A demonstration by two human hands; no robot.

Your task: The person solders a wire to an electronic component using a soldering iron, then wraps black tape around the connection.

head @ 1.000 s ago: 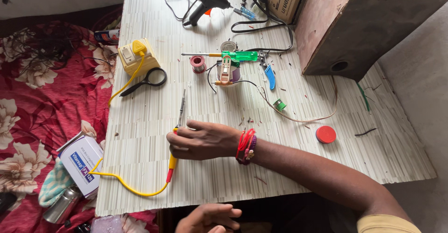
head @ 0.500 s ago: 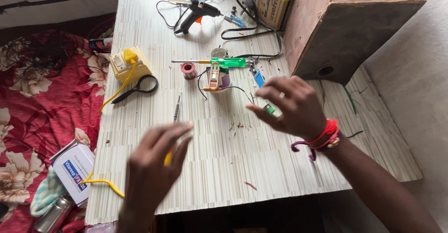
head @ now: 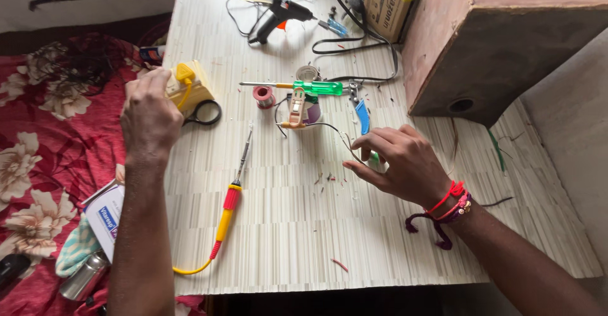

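Striped matt laminate table (head: pixel 380 240); glossy plastic soldering iron (head: pixel 228 208), metal tip; rough cardboard box (head: pixel 500 44).

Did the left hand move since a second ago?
Yes. The left hand went from the table's near edge up and left to the yellow box, past the soldering iron lying on the table.

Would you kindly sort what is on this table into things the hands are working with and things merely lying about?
In hand:
left hand on the yellow box
right hand at the thin wire
soldering iron between the hands

Lying about:
glue gun
green screwdriver
solder spool
wooden box
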